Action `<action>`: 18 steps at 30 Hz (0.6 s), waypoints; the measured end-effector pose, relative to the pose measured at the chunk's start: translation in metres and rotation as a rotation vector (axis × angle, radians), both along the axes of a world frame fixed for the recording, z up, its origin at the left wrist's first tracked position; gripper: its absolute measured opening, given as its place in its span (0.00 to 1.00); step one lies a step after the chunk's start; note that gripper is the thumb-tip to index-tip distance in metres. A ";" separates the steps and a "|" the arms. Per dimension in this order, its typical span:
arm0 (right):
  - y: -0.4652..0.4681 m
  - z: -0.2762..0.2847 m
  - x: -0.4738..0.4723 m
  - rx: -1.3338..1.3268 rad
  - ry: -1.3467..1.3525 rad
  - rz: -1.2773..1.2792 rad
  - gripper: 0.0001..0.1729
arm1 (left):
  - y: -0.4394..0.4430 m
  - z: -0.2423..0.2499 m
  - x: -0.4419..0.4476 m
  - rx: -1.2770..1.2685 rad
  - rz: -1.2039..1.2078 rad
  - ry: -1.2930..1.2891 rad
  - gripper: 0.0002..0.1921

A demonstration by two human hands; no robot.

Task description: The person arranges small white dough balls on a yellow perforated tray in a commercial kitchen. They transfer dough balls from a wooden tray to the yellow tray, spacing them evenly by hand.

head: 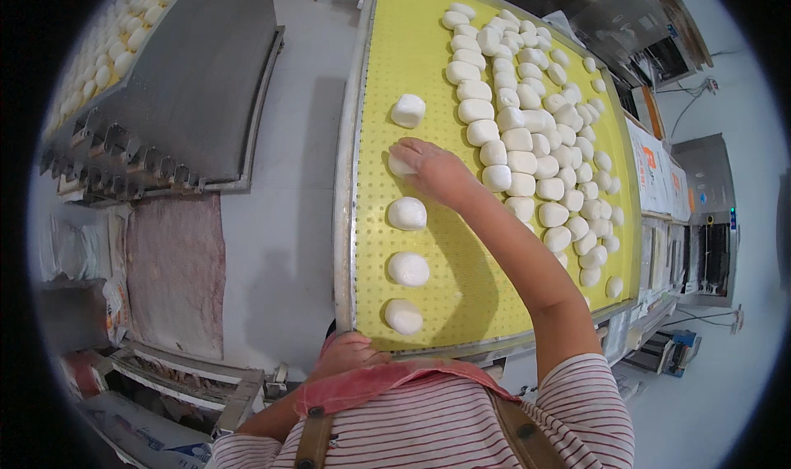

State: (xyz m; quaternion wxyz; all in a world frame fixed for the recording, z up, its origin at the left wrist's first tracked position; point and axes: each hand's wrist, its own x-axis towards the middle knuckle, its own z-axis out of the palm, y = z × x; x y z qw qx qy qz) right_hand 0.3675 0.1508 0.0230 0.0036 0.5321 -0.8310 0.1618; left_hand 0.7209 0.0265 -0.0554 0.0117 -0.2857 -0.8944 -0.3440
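Note:
My right hand (426, 163) rests over a white dough piece (400, 167) on a yellow perforated mesh tray (451, 222), its fingers on the piece's upper side. This piece belongs to a spaced column near the tray's left edge, with one dough piece (408, 110) beyond it and several nearer me, the closest dough piece (404, 317) by the tray's near corner. Many more rounded dough pieces (522, 161) sit close together across the middle and right of the tray. At the near left corner my left hand (352, 353) lies against the metal frame; whether it grips the frame is unclear.
A metal rack (204, 86) at the upper left carries a yellow tray of similar pieces. Below it lies a reddish mat (176, 271) on the floor. Printed white sacks (649, 166) and metal equipment (710, 222) stand beyond the tray's right side.

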 end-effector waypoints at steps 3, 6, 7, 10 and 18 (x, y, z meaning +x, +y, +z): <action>0.011 0.022 0.011 -0.136 0.130 -0.121 0.29 | 0.001 -0.001 0.001 -0.029 0.032 -0.017 0.13; 0.059 0.017 0.000 -0.263 0.324 -0.412 0.32 | 0.012 -0.032 0.008 -0.035 0.102 0.078 0.14; 0.069 0.018 0.000 -0.209 0.236 -0.558 0.32 | 0.014 -0.041 0.011 0.102 0.104 -0.060 0.14; 0.104 0.013 0.003 -0.052 0.187 -0.817 0.33 | 0.012 -0.063 0.011 0.483 0.045 -0.471 0.14; 0.116 0.019 0.073 0.031 -0.021 -0.650 0.27 | 0.013 -0.109 0.020 0.529 0.045 -0.639 0.13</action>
